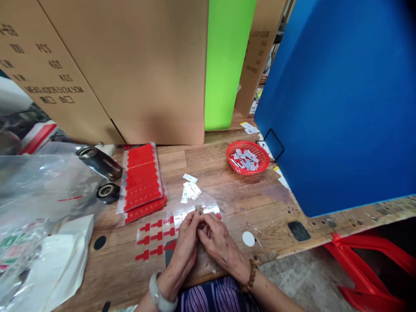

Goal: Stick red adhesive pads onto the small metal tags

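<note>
My left hand (188, 238) and my right hand (216, 240) meet above the table's near edge, fingers pinched together around a small greyish piece (199, 209) whose details are too small to make out. Beneath and to the left of them lies a clear sheet with red T-shaped stickers (156, 236). Just beyond my fingertips is a loose pile of small white printed cards (191, 190). A red plastic basket (231, 164) farther right holds white, grey and red pieces. Stacked sheets of red stickers (141, 177) lie at the left.
An open dark flask (104, 164) lies tilted beside its black cap (108, 193). Clear plastic bags (42, 186) cover the left side. Cardboard (156, 69), a green panel (227, 65) and a blue panel (344, 108) stand behind. A red stool (360, 260) is at lower right.
</note>
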`<control>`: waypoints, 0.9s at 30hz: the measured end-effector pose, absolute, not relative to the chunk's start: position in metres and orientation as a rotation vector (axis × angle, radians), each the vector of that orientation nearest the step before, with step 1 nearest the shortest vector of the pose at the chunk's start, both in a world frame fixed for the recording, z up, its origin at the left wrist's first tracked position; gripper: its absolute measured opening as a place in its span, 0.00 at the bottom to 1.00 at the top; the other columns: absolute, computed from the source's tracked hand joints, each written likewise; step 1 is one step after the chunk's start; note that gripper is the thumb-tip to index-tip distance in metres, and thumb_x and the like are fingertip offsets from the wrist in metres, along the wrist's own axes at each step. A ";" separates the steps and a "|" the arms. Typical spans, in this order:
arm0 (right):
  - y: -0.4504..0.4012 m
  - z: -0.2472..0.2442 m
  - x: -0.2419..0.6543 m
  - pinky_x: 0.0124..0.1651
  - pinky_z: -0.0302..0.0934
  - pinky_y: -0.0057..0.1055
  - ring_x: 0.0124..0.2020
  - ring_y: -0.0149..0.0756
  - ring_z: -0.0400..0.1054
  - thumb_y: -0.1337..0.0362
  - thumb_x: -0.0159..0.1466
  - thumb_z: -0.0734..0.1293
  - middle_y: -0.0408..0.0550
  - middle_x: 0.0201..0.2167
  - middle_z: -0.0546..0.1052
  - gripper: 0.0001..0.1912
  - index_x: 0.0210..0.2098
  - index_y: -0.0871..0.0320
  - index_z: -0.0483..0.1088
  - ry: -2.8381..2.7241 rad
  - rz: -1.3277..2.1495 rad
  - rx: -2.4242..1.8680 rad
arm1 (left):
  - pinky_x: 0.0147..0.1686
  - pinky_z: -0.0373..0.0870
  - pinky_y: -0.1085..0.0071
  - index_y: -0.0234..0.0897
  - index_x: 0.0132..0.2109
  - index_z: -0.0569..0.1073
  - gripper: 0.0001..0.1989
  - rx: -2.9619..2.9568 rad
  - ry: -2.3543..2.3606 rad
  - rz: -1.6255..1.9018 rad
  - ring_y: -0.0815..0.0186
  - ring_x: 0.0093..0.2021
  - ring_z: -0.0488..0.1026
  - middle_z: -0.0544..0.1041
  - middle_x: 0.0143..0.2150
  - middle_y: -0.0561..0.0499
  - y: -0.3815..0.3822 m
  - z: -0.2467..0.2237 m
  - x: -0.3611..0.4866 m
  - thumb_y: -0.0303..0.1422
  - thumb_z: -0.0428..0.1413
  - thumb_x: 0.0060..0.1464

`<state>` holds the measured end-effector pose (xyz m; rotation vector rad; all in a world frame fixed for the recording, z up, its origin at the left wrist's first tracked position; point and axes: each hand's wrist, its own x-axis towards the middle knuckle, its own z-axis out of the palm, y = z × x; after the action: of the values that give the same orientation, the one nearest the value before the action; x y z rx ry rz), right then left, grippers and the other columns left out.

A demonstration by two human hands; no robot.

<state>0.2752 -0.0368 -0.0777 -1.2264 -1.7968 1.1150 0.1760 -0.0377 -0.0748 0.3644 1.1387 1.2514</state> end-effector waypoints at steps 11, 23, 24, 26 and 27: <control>-0.020 -0.094 0.336 0.39 0.59 0.32 0.35 0.37 0.65 0.69 0.64 0.58 0.46 0.32 0.70 0.07 0.32 0.56 0.67 -1.834 0.887 -1.460 | 0.24 0.70 0.79 0.28 0.33 0.75 0.16 0.412 1.179 1.067 0.74 0.22 0.71 0.77 0.27 0.48 -0.025 -0.083 0.163 0.37 0.66 0.41; -0.002 -0.099 0.324 0.36 0.57 0.30 0.31 0.35 0.64 0.76 0.59 0.59 0.44 0.28 0.68 0.08 0.28 0.57 0.64 -2.003 0.807 -1.558 | 0.30 0.75 0.76 0.28 0.35 0.75 0.12 0.420 1.210 1.032 0.69 0.26 0.76 0.79 0.31 0.44 -0.021 -0.099 0.160 0.31 0.66 0.45; -0.004 -0.100 0.324 0.36 0.57 0.31 0.32 0.36 0.64 0.76 0.59 0.59 0.45 0.29 0.68 0.08 0.28 0.57 0.64 -1.992 0.793 -1.553 | 0.31 0.75 0.76 0.28 0.35 0.75 0.12 0.418 1.213 1.035 0.69 0.27 0.77 0.79 0.31 0.44 -0.021 -0.101 0.160 0.31 0.66 0.44; -0.009 -0.102 0.324 0.38 0.59 0.33 0.34 0.37 0.65 0.75 0.60 0.59 0.46 0.31 0.69 0.08 0.31 0.56 0.64 -1.944 0.738 -1.525 | 0.33 0.75 0.76 0.28 0.35 0.76 0.13 0.411 1.222 1.040 0.67 0.29 0.78 0.79 0.31 0.44 -0.021 -0.103 0.160 0.32 0.66 0.44; -0.013 -0.104 0.323 0.39 0.60 0.34 0.36 0.38 0.65 0.74 0.61 0.59 0.47 0.33 0.69 0.08 0.33 0.56 0.65 -1.915 0.705 -1.504 | 0.33 0.75 0.76 0.28 0.35 0.76 0.13 0.407 1.225 1.044 0.67 0.30 0.78 0.79 0.31 0.44 -0.021 -0.104 0.160 0.32 0.67 0.43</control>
<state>0.3230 -0.0126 -0.1039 -1.5043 -1.9151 0.7048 0.1605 -0.0207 -0.1041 0.4071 1.2253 1.0435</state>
